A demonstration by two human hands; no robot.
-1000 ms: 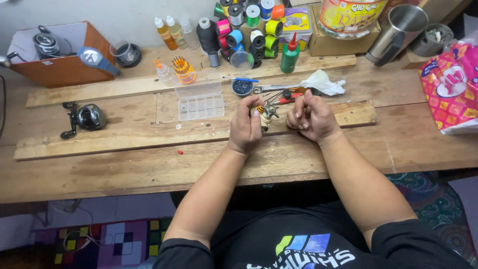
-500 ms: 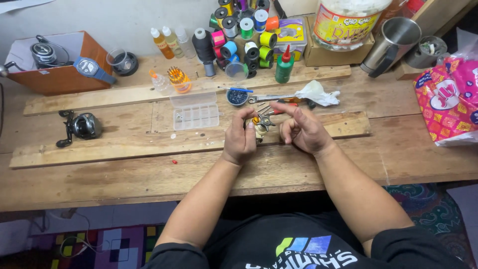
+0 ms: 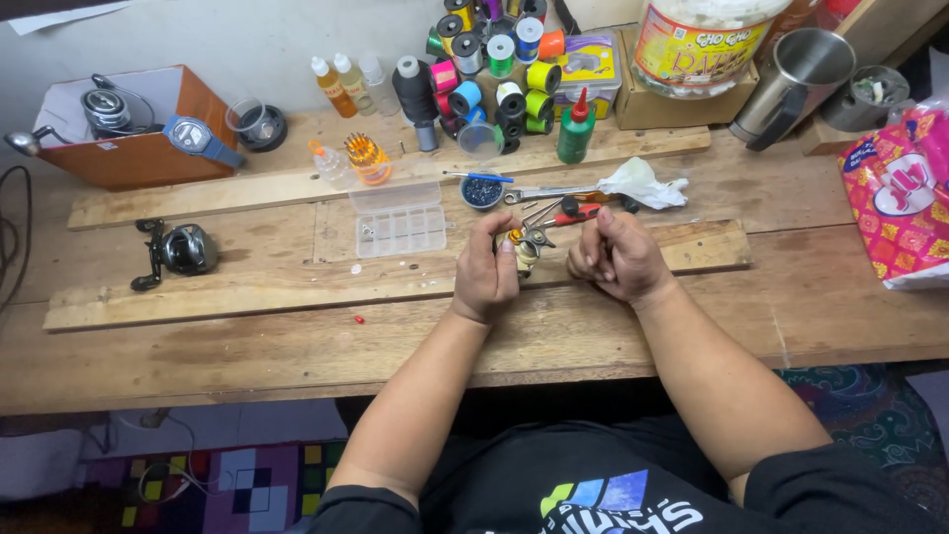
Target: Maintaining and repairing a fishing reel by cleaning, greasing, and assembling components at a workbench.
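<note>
1. Over a rough plank table [image 3: 247,346], the left hand [image 3: 486,277] grips a small metal reel part [image 3: 524,243] (gold and silver, details too small to tell); the right hand [image 3: 615,257] is curled closed just beside it.
2. A clear compartment box [image 3: 400,229] lies nearby, left of the hands.
3. Behind stand coloured thread spools [image 3: 494,59] and a green bottle [image 3: 576,129].

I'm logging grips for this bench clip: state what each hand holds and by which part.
The left hand grips a small metal and gold fishing reel by its body, fingers wrapped round it. The right hand is curled shut beside it; what it holds cannot be told.
</note>
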